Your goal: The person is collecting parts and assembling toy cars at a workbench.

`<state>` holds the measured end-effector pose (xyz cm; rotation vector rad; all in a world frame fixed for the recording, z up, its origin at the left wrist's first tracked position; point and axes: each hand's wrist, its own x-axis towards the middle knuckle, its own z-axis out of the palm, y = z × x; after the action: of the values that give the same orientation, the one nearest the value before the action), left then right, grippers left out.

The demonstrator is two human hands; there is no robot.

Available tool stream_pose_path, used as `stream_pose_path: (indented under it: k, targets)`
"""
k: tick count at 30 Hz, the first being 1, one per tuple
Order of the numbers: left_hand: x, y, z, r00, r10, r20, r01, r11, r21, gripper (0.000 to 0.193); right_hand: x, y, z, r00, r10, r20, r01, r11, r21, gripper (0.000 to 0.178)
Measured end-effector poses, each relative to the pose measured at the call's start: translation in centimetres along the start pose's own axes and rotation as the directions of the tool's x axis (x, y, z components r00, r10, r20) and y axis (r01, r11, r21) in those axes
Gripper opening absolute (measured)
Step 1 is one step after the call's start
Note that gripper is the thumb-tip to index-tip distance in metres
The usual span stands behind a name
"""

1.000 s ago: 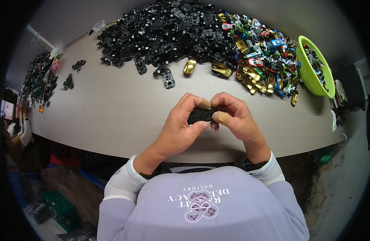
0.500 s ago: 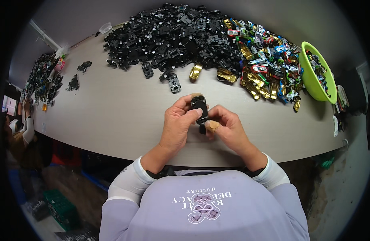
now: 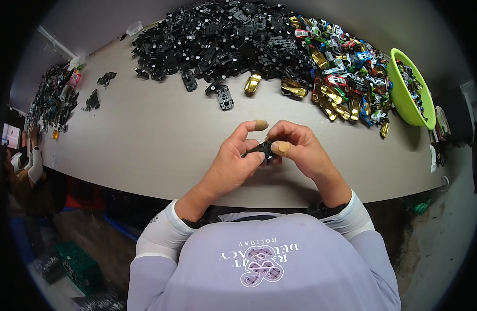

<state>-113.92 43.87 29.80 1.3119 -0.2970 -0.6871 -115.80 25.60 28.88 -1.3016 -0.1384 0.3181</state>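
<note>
Between my two hands, above the near part of the table, is a small black toy car (image 3: 264, 150), mostly covered by fingers. My left hand (image 3: 233, 160) grips one end of it with the thumb on top; its index finger, tape round the tip, sticks out away from the car. The thumb of my right hand (image 3: 303, 150), also taped, presses at the other end, with the fingers curled behind. A gold toy car body (image 3: 252, 83) and a grey-black car chassis (image 3: 224, 97) lie on the table beyond my hands.
A large heap of black car chassis (image 3: 212, 44) covers the table's far side. Right of it are piled colourful and gold car bodies (image 3: 337, 80), beside a tilted lime-green basin (image 3: 396, 96). Another pile (image 3: 54, 98) lies far left, near another person's arm (image 3: 36, 163).
The toy car has turned from lengthwise to crosswise in my hands. My left index finger has lifted off it, and my right fingers have moved up around its end.
</note>
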Motion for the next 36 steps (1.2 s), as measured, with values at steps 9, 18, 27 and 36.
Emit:
stream_pose_path:
  k: [9,18,27,36]
  targets:
    - [-1.4,-0.6,-0.2,0.971,0.236,-0.033,-0.190,0.851,0.489,0.058,-0.2,1.9,2.1,0.998,-0.060,-0.001,0.058,0.974,-0.221,0.011]
    - [-1.7,-1.0,-4.5,0.995,-0.023,-0.098,0.005,0.983,-0.183,0.040,1.5,1.2,0.2,0.985,0.019,-0.174,-0.045,0.987,-0.151,0.011]
    - [-3.4,-1.0,-6.0,0.985,-0.026,-0.169,-0.022,0.961,-0.274,0.045,1.5,2.6,-0.6,0.943,-0.319,-0.097,0.167,0.703,-0.691,0.012]
    - [-5.1,-2.4,-7.7,0.951,0.028,-0.309,-0.109,0.963,-0.248,0.042,0.9,1.7,2.1,0.974,-0.222,-0.041,0.023,0.276,-0.961,0.025]
